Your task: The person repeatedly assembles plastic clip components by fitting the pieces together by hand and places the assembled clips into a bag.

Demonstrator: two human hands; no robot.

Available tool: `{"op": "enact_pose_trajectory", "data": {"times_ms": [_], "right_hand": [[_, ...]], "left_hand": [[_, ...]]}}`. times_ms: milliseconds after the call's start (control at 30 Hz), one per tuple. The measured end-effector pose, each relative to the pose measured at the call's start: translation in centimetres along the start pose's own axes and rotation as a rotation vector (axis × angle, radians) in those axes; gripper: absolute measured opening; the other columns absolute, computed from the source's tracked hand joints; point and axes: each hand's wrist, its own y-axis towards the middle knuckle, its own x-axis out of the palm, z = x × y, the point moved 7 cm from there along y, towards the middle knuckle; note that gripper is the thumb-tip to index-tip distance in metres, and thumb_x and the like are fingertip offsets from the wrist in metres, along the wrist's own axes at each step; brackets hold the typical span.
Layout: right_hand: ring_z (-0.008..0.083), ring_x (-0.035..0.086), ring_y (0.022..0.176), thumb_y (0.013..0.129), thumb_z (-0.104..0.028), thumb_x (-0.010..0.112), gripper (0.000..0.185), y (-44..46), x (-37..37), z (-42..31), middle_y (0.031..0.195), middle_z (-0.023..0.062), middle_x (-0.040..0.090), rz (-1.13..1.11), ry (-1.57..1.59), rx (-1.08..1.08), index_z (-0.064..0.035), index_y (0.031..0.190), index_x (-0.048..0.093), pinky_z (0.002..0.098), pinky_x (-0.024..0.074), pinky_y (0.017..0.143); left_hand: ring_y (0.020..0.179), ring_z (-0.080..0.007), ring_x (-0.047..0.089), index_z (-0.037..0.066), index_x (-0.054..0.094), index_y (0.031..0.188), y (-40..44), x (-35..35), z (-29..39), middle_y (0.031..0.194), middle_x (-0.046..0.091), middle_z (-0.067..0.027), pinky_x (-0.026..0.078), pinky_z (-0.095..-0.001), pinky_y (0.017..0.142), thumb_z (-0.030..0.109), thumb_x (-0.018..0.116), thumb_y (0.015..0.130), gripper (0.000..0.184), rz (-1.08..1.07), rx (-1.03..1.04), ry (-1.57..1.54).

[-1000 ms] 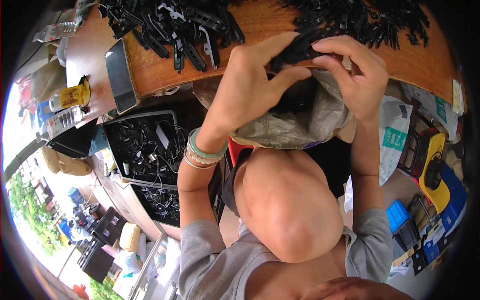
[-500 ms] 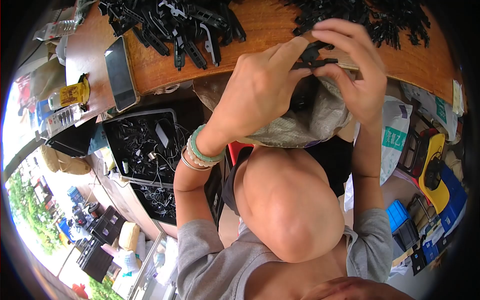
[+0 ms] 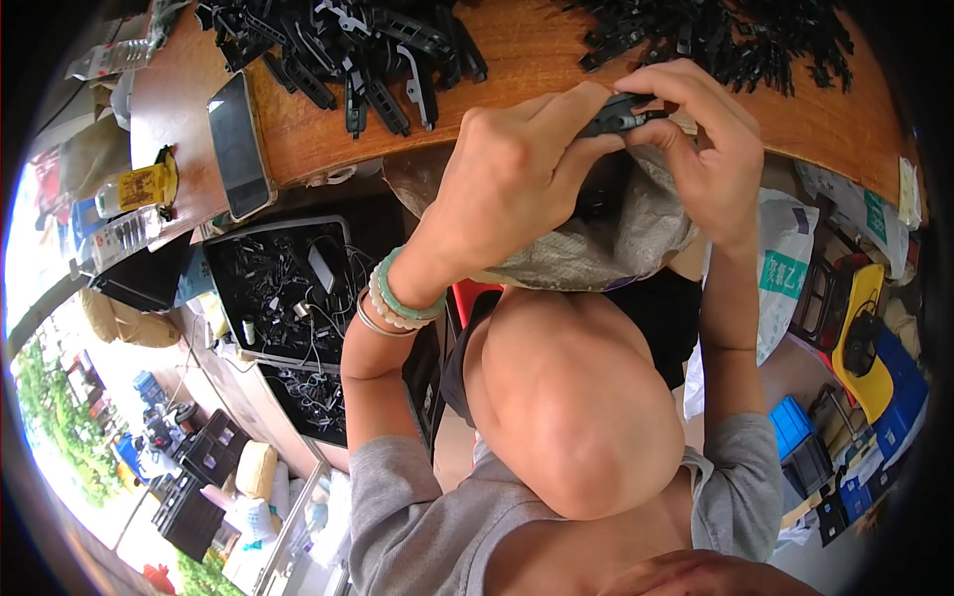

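Observation:
Between my two hands, over the table's front edge, is a small black plastic part (image 3: 618, 116). My left hand (image 3: 527, 164), with bracelets at the wrist, pinches its left end between thumb and fingers. The fingertips of my right hand (image 3: 704, 144) close on its right end. Below my hands a woven sack (image 3: 596, 248) hangs open against my lap, with dark pieces inside. One heap of longer black parts (image 3: 368, 60) lies on the wooden table (image 3: 507, 89) to the left, and a heap of smaller black parts (image 3: 735, 45) lies to the right.
A phone (image 3: 240, 147) lies at the table's left end beside a yellow-labelled item (image 3: 144, 190). Lower left are black trays (image 3: 283, 288) with parts and cables. A white bag (image 3: 785, 268) and a yellow and blue stool-like object (image 3: 865, 358) stand at the right.
Two dark pieces seen apart between my hands half a second ago now sit together as one part. My left hand has moved slightly from its earlier open-fingered pose into a pinch.

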Motion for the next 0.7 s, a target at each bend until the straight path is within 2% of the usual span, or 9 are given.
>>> {"op": "enact_pose_trajectory", "data": {"times_ms": [167,333,433,467,533,567,600,667,700], "right_hand": [[0.0161,0.064,0.077,0.074,0.015,0.061,0.029,0.1,-0.1,-0.3,0.091,0.0093,0.063,0.026,-0.130,-0.004,0.0014,0.099,0.065,0.0252,0.0545,0.065],[0.0144,0.061,0.073,0.072,0.010,0.066,0.028,0.0,0.3,-0.4,0.088,0.0071,0.063,0.072,-0.120,-0.017,0.0005,0.099,0.066,0.0241,0.0487,0.062],[0.0128,0.058,0.073,0.073,0.005,0.068,0.024,0.0,0.1,0.6,0.085,0.0062,0.063,0.030,-0.037,0.081,0.0006,0.097,0.067,0.0234,0.0450,0.063],[0.0119,0.057,0.072,0.074,0.002,0.069,0.022,-0.2,0.2,1.1,0.083,0.0057,0.063,-0.075,-0.026,0.114,0.0006,0.096,0.067,0.0233,0.0440,0.062],[0.0111,0.056,0.072,0.075,0.000,0.070,0.020,-0.4,0.4,1.9,0.082,0.0052,0.063,-0.180,-0.013,0.142,0.0007,0.096,0.067,0.0231,0.0430,0.062],[0.0106,0.055,0.070,0.076,-0.001,0.070,0.018,-0.3,-0.1,2.2,0.081,0.0053,0.062,-0.127,0.035,0.150,0.0011,0.094,0.068,0.0229,0.0414,0.060],[0.0102,0.054,0.067,0.078,-0.001,0.069,0.016,-0.3,-0.4,2.6,0.080,0.0053,0.062,-0.074,0.081,0.161,0.0015,0.093,0.068,0.0227,0.0398,0.058],[0.0096,0.052,0.063,0.080,-0.001,0.069,0.013,0.3,-0.8,3.4,0.078,0.0042,0.061,0.004,0.034,0.139,0.0000,0.092,0.068,0.0224,0.0381,0.056],[0.0100,0.053,0.062,0.081,-0.001,0.068,0.011,0.6,-1.2,3.5,0.079,0.0042,0.062,0.064,-0.094,0.114,-0.0012,0.092,0.068,0.0220,0.0393,0.056]], "left_hand": [[0.061,-0.0240,0.064,-0.002,0.064,0.102,0.2,0.0,-0.5,0.077,0.066,-0.0153,0.050,-0.0272,0.056,0.005,0.072,0.078,0.026,-0.011,0.016,-0.001],[0.067,-0.0181,0.066,-0.002,0.065,0.103,0.0,0.0,-1.6,0.081,0.068,-0.0136,0.051,-0.0280,0.061,0.006,0.071,0.079,0.026,-0.045,-0.060,-0.133],[0.069,-0.0139,0.065,-0.001,0.066,0.102,0.2,-0.1,-2.0,0.082,0.068,-0.0099,0.051,-0.0262,0.062,0.006,0.072,0.079,0.025,-0.150,-0.003,-0.167],[0.069,-0.0139,0.065,-0.001,0.066,0.102,0.5,-0.6,-2.4,0.082,0.068,-0.0099,0.051,-0.0262,0.062,0.006,0.072,0.079,0.025,-0.147,-0.001,-0.151],[0.067,-0.0116,0.063,0.000,0.068,0.098,1.3,-2.0,-4.1,0.082,0.068,-0.0074,0.049,-0.0231,0.062,0.007,0.073,0.078,0.022,-0.063,-0.107,-0.213],[0.064,-0.0098,0.061,0.001,0.070,0.093,2.3,-3.9,-4.1,0.079,0.067,-0.0063,0.048,-0.0215,0.059,0.007,0.073,0.079,0.015,0.075,0.025,-0.011],[0.064,-0.0149,0.064,-0.002,0.065,0.087,3.2,-5.4,-4.4,0.076,0.065,-0.0094,0.050,-0.0259,0.056,0.005,0.068,0.080,0.010,0.191,0.141,0.254],[0.060,-0.0061,0.057,0.003,0.069,0.083,5.0,-7.5,-5.3,0.075,0.065,-0.0030,0.045,-0.0215,0.055,0.009,0.070,0.082,0.006,0.414,0.125,0.352],[0.060,-0.0061,0.057,0.003,0.069,0.083,6.1,-7.6,-5.5,0.075,0.065,-0.0030,0.045,-0.0215,0.055,0.009,0.070,0.082,0.006,0.418,0.132,0.352]]}}
